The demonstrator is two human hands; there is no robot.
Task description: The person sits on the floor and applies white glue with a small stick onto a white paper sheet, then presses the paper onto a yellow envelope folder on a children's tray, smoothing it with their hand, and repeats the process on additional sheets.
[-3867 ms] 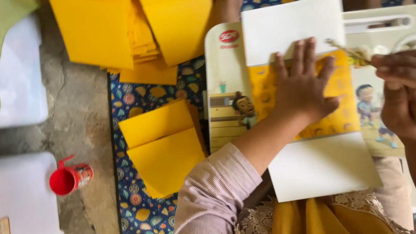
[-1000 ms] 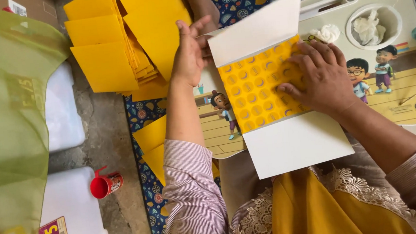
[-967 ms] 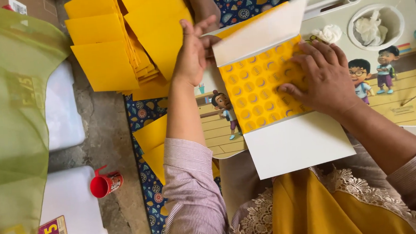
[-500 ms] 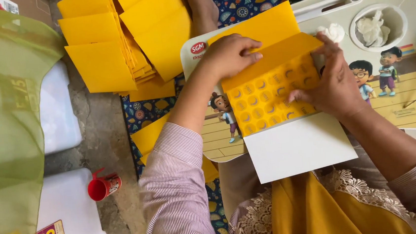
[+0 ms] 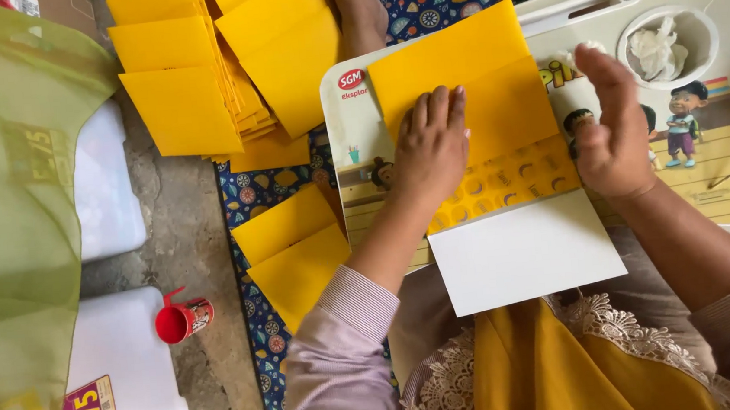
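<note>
The left forearm reaches forward from its striped sleeve, and the left hand (image 5: 431, 143) lies flat, fingers stretched and close together, pressing down the folded yellow flap of the yellow card sheet (image 5: 469, 93). The right hand (image 5: 616, 137) stands on its edge just beside the sheet's right side, open with fingers straight, gripping nothing. The sheet lies on a cartoon-printed lap tray (image 5: 710, 178), the surface across the person's lap, its white lower flap (image 5: 525, 253) unfolded toward the body. Stacks of yellow folded cards (image 5: 199, 79) lie on the floor mat.
</note>
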